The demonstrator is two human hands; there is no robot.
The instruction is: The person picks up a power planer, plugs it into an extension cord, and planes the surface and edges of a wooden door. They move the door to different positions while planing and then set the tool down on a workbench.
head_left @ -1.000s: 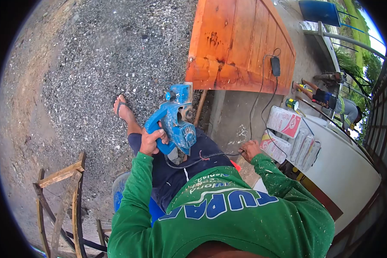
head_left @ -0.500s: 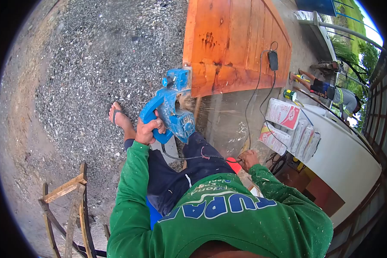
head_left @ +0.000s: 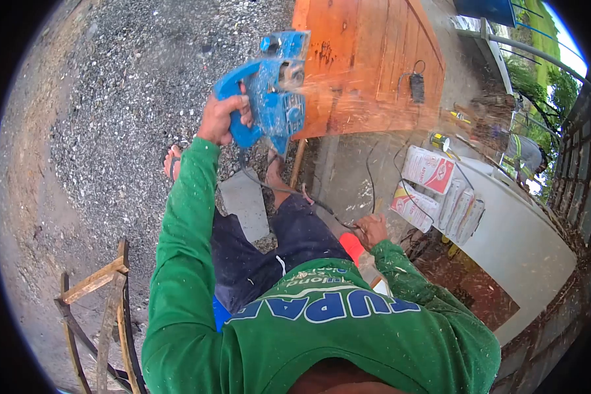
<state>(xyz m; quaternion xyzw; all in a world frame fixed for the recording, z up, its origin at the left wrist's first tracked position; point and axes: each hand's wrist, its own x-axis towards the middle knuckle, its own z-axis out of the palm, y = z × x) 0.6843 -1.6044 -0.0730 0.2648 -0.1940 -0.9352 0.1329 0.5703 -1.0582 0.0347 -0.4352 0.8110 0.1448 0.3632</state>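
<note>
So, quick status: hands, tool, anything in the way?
Left hand gripping blue planer; right hand holding black cord. Planer at edge of orange board, shavings flying. Black box on board, clear of planer.

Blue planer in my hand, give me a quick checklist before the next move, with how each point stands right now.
1. Grip: ok. Left hand is wrapped around the handle of the blue planer.
2. Cord away from the base: ok. Right hand holds the black cord off to the side.
3. Base flat against the edge of the orange panel: cannot tell from this angle.
4. Air free of shavings: not ok. They are spraying across the panel.
5. Foot protection: not ok. Left foot is in an open sandal.
6. Co-worker outside the spray: cannot tell.
</note>
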